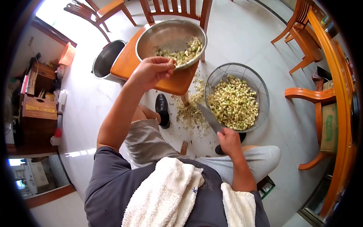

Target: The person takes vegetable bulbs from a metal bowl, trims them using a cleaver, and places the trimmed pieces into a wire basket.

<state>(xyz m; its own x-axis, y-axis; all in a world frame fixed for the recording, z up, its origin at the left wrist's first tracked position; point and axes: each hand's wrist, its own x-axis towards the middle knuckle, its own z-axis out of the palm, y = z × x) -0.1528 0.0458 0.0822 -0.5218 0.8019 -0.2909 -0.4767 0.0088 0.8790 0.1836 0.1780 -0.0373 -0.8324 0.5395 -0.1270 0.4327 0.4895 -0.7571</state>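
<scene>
My left hand [154,71] is closed in a pinch on a small pale bulb [173,62], at the near rim of a metal colander [151,41]. Pale bulbs with stems [187,55] lie in the colander, which stands on a wooden chair [124,62]. In my right hand [230,140] is the handle of a knife [210,118]; its broad blade points up and left, beside a round wire-mesh basket [263,96]. That basket holds a heap of trimmed whitish-green bulbs [233,102].
Stem scraps [189,113] litter the floor under the chair. A metal pot [107,60] stands left of it. Wooden chairs [307,56] and a long table edge [342,113] are on the right. A wooden cabinet [39,108] stands far left.
</scene>
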